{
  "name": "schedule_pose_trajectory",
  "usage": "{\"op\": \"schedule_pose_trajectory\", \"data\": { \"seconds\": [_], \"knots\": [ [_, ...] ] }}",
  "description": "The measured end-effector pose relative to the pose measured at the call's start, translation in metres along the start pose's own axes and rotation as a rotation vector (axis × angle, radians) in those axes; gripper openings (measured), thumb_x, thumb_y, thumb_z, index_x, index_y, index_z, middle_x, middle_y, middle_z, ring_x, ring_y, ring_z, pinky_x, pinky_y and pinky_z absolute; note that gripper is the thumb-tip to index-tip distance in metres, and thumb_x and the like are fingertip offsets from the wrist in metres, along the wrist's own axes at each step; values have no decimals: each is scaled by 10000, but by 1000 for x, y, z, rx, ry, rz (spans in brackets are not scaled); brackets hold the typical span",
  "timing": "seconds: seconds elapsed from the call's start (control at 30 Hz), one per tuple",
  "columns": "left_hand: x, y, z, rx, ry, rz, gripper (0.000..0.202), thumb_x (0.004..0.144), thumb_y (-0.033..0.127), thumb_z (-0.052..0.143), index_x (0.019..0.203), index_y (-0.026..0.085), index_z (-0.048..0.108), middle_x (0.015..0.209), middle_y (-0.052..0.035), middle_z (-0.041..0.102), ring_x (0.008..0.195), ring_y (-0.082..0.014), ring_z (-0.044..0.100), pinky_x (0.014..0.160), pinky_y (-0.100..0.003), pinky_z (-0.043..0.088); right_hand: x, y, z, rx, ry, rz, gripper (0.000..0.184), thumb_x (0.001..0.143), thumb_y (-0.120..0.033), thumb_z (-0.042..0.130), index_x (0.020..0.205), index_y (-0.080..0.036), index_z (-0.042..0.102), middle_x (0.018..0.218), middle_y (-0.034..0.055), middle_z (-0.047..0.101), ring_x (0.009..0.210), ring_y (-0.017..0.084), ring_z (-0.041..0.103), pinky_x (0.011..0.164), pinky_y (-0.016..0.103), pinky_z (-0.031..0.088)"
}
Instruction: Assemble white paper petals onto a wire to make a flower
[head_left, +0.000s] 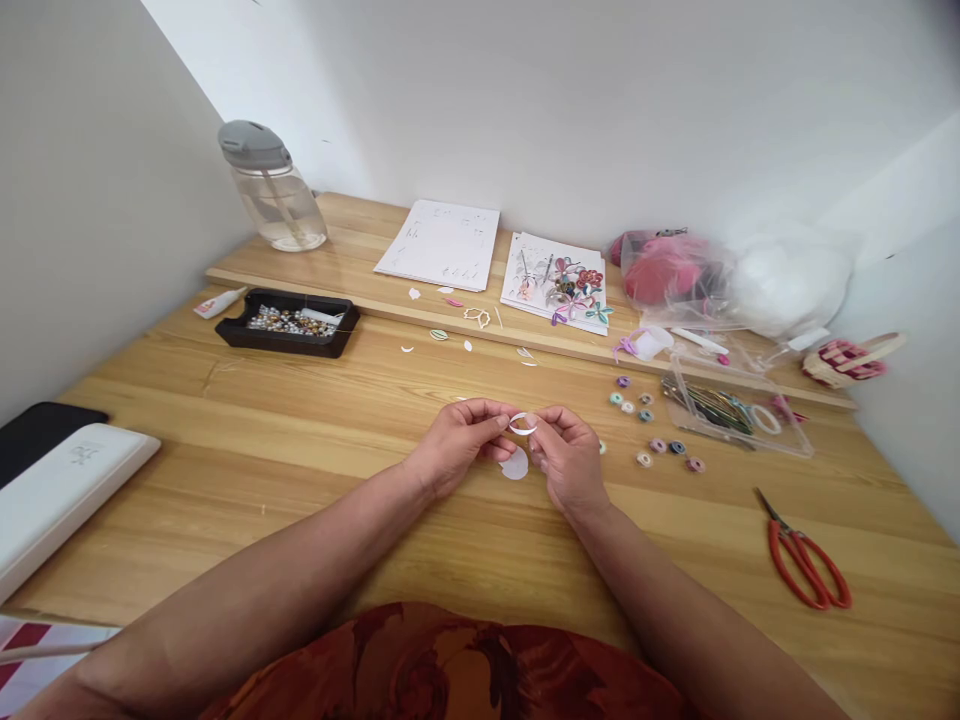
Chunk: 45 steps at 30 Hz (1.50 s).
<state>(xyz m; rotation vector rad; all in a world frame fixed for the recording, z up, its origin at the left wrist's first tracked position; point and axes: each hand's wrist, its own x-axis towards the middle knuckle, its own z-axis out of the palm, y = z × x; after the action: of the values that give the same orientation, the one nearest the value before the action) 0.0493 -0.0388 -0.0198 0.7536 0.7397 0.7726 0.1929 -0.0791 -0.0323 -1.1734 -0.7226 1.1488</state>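
Between my two hands is a small white leaf-shaped loop (pixel 523 431), like a thin paper outline with an open middle. My left hand (pixel 469 437) pinches its left end between thumb and fingertips. The right end is pinched by my right hand (pixel 564 452). Just below the fingers, a round white paper piece (pixel 515 464) lies on the wooden table, partly covered by my left fingers. Farther back lie small cut pieces, among them a green-striped leaf shape (pixel 439 335) and a cream zigzag outline (pixel 477 318).
Red-handled scissors (pixel 806 560) lie at the right, near small thread spools (pixel 658 446) and a clear tool box (pixel 739 405). At the left are a black bead tray (pixel 285 325), a water bottle (pixel 274 190) and a white device (pixel 82 500). Paper sheets (pixel 439 245) lie on the raised ledge behind.
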Motion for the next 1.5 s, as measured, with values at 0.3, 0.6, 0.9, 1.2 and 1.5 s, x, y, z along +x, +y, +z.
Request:
{"op": "schedule_pose_trajectory", "data": {
  "seconds": [0.3, 0.6, 0.9, 1.2, 1.5],
  "knots": [
    [-1, -4, 3, -8, 44, -12, 294, 665, 275, 820, 850, 86, 691, 725, -40, 672, 542, -64, 595, 511, -153, 486, 0, 3, -1, -50, -12, -35, 200, 735, -325, 753, 715, -183, 614, 481, -69, 513, 401, 48, 362, 393, 183, 286],
    [-2, 0, 6, -23, 103, -21, 274, 633, 266, 825, 773, 94, 663, 687, -42, 671, 538, -72, 590, 493, -159, 465, -1, 5, -3, -113, -78, -46, 205, 760, -356, 741, 775, -186, 627, 514, -64, 522, 421, 57, 392, 407, 191, 307],
    [-3, 4, 6, -30, 112, -4, 253, 645, 264, 807, 752, 101, 646, 595, -22, 634, 521, -74, 572, 487, -157, 442, -2, 4, -3, -122, -201, -44, 255, 755, -343, 753, 913, -207, 606, 638, -27, 638, 534, 95, 536, 513, 216, 414],
    [-4, 7, 7, 3, 116, 14, 242, 657, 260, 795, 748, 87, 653, 657, -41, 659, 527, -66, 558, 487, -162, 411, -5, 3, -1, -174, -157, -108, 208, 813, -374, 695, 864, -193, 607, 610, -34, 629, 440, 62, 459, 435, 196, 362],
    [-4, 3, 6, 41, 106, 42, 251, 653, 286, 796, 744, 99, 656, 686, -44, 668, 542, -78, 566, 514, -191, 423, -5, 2, 0, -178, -148, -80, 238, 806, -402, 697, 837, -198, 578, 527, -51, 584, 412, 68, 434, 413, 196, 329]
  ]
}}
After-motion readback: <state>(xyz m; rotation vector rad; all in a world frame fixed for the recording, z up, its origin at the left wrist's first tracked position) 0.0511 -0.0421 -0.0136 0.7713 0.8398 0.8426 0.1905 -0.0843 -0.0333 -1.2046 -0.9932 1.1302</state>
